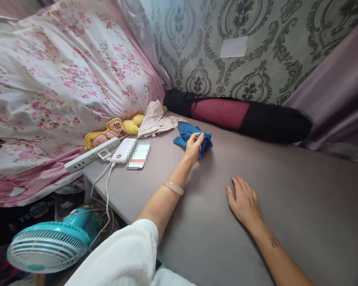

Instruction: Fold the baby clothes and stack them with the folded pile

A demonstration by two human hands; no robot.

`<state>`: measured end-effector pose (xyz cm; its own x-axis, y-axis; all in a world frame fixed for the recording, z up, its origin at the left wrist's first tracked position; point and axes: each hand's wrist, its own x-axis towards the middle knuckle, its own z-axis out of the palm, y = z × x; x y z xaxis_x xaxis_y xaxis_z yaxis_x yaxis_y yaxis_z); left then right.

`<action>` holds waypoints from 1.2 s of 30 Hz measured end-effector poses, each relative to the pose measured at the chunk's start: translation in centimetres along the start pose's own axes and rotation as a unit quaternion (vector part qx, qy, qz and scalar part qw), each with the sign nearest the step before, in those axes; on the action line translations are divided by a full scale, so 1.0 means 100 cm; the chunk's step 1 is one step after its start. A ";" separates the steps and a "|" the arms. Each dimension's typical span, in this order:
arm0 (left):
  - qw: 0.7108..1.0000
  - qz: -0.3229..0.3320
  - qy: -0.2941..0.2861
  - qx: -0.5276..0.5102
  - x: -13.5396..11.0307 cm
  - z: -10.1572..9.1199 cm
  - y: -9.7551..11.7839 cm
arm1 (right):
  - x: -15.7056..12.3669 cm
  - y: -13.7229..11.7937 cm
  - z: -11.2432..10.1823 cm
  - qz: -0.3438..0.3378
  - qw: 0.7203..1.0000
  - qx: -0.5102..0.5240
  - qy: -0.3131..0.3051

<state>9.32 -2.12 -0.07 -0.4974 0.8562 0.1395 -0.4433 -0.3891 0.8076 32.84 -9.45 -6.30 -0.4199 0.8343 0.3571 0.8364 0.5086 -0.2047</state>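
A crumpled blue cloth (pixel 185 131) lies toward the back of the grey sheeted surface (pixel 214 222). My left hand (pixel 193 145) reaches out to it and pinches its right part between thumb and fingers. Whether the cloth is a garment cannot be made out from its folds. My right hand (pixel 244 200) rests palm down on the grey sheet, nearer to me and to the right, with its thumb apart from the fingers and nothing in it. A whitish crumpled cloth (pixel 156 119) lies just behind and left of the blue one.
A long black and maroon bag (pixel 220 113) lies along the patterned wall. On the left are a yellow plush toy (pixel 107 133), a power strip (pixel 92 155), a white power bank (pixel 123 151) and a blurred phone (pixel 139 155). Cables hang over the edge near a turquoise fan (pixel 50 244).
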 end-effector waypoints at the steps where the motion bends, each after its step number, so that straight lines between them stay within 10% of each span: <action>1: 1.000 -0.007 -0.008 0.001 -0.007 0.004 -0.003 | 0.001 0.000 -0.001 0.007 1.000 0.014 0.001; 16: 0.954 -0.160 -0.253 -0.010 -0.098 0.068 -0.012 | 0.013 0.009 -0.023 0.178 0.948 0.243 0.108; 27: 0.964 -0.052 -0.229 0.124 -0.080 0.051 -0.003 | 0.018 0.035 -0.028 0.139 0.948 0.281 0.045; 36: 0.908 -0.051 -0.363 0.205 -0.074 0.040 0.035 | 0.025 0.051 -0.108 0.150 0.945 0.281 0.077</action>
<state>14.44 -8.41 4.01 0.2194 0.9368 0.2725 -0.0712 -0.2632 0.9621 39.86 -7.05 3.36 -0.1012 0.9399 0.3262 0.5719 0.3232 -0.7540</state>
